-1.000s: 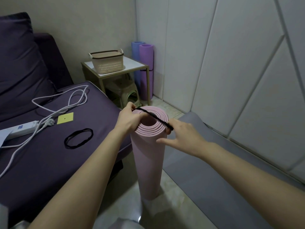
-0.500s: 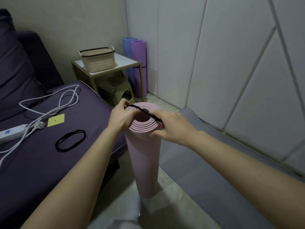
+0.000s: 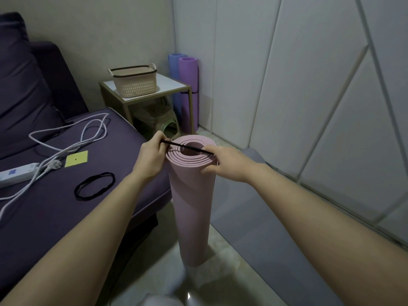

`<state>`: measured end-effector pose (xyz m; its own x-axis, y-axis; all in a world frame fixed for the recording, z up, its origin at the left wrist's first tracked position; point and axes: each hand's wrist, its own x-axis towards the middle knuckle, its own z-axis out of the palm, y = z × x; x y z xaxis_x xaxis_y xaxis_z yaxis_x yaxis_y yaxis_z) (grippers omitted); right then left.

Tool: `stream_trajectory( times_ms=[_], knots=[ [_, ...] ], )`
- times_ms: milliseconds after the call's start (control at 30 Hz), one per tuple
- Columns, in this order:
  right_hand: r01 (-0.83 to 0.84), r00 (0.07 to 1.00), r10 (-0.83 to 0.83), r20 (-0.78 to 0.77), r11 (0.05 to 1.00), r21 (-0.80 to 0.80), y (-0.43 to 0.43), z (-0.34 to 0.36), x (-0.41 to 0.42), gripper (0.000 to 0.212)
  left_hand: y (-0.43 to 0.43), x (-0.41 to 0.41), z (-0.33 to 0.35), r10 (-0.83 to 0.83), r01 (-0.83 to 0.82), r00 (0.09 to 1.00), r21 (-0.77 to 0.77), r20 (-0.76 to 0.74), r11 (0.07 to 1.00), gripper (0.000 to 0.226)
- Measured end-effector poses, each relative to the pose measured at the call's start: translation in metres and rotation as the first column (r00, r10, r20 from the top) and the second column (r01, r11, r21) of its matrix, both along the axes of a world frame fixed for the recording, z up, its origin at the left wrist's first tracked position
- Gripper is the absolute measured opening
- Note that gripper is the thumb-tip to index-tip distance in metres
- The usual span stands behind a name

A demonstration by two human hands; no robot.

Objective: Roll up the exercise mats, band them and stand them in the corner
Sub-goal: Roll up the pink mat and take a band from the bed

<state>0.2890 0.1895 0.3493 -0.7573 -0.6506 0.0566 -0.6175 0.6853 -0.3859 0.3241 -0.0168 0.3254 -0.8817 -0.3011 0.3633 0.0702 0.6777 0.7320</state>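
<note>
Black band (image 3: 188, 148) taut across the upright pink mat's (image 3: 192, 208) top end

Basket (image 3: 134, 83) on side table (image 3: 174, 85), pwr strip (image 3: 15, 176) on sofa (image 3: 44, 217)

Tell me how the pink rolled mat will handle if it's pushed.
The pink mat stands tall on a narrow end, so it would probably tip easily. Unbanded, its loose coils would likely spring open. Foam-like layers suggest it is light.
</note>
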Motion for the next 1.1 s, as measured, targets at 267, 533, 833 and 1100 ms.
stream_trajectory(
  times_ms=[267,533,833,1100],
  knots=[
    [0.036,0.995,-0.037,0.098,0.999,0.008,0.015,-0.011,-0.012,0.053,-0.023,0.009,0.028,-0.404,0.352,0.808,0.199,0.43,0.915,0.05],
    [0.048,0.99,-0.046,0.13,0.999,-0.012,0.013,-0.01,-0.015,0.052,-0.019,0.001,0.014,-0.293,0.166,0.951,-0.632,-0.102,0.757,0.03],
    [0.05,0.991,-0.05,0.12,0.999,0.008,0.016,-0.01,-0.018,0.048,-0.001,0.023,0.006,-0.465,0.17,0.883,-0.884,-0.06,0.436,0.008],
    [0.1,0.994,-0.098,0.049,0.994,-0.047,0.003,-0.019,-0.012,0.053,0.034,0.037,-0.013,0.002,-0.066,0.994,-0.569,-0.112,0.82,0.011]
  ],
)
